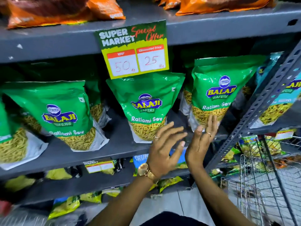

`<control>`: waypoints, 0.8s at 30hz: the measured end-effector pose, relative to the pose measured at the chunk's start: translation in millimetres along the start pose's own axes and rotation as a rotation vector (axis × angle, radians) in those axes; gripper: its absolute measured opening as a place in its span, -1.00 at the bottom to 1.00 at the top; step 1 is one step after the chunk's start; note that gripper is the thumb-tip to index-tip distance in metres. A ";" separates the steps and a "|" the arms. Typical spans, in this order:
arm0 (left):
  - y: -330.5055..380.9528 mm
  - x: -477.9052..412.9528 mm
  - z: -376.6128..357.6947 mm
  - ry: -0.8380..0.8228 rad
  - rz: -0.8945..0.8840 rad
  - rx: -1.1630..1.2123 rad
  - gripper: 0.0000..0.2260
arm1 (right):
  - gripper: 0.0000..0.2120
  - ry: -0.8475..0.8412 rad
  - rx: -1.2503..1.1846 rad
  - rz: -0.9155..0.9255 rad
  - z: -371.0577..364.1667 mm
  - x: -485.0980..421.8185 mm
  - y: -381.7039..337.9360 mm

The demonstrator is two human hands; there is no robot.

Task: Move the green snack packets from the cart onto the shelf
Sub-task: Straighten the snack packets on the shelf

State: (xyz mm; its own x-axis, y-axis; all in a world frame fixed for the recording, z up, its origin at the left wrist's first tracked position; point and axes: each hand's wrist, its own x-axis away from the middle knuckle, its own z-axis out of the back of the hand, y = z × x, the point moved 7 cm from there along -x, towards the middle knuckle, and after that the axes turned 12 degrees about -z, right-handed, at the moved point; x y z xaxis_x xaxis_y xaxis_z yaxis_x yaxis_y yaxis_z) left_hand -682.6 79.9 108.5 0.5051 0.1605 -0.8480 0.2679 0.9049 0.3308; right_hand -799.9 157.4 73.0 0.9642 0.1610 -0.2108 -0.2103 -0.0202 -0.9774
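With both the left hand (162, 149) and right hand (202, 144) spread open and holding nothing, the rightmost glossy green plastic snack packet (215, 90), leaning on the grey metal shelf (114, 144), looked ready to topple forward.

Green packets (213, 93) shelved — both hands (164, 149) empty.

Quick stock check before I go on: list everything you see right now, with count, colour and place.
Green snack packets: several, green, standing on middle shelf.
Orange packets: several, top shelf.
Offer sign: one, green-yellow, hanging from top shelf edge.
Shelf: grey metal.
Yellow-green packets: several, lower shelves.
Cart: one, wire, lower right.
Watch: one, gold, left wrist.
Left hand: open, empty.
Right hand: open, against the rightmost green packet.
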 end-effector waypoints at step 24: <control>-109.4 20.9 27.2 0.485 0.816 0.476 -0.42 | -0.61 -0.525 -0.240 -0.305 -113.4 -9.4 16.1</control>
State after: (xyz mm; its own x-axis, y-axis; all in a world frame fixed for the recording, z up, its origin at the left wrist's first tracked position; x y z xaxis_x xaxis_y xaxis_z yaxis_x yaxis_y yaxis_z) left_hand -679.1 -26.5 65.8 0.3239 0.8843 -0.3363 0.3419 0.2221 0.9131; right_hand -794.0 43.7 57.6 0.7546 0.6541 0.0527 0.1612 -0.1070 -0.9811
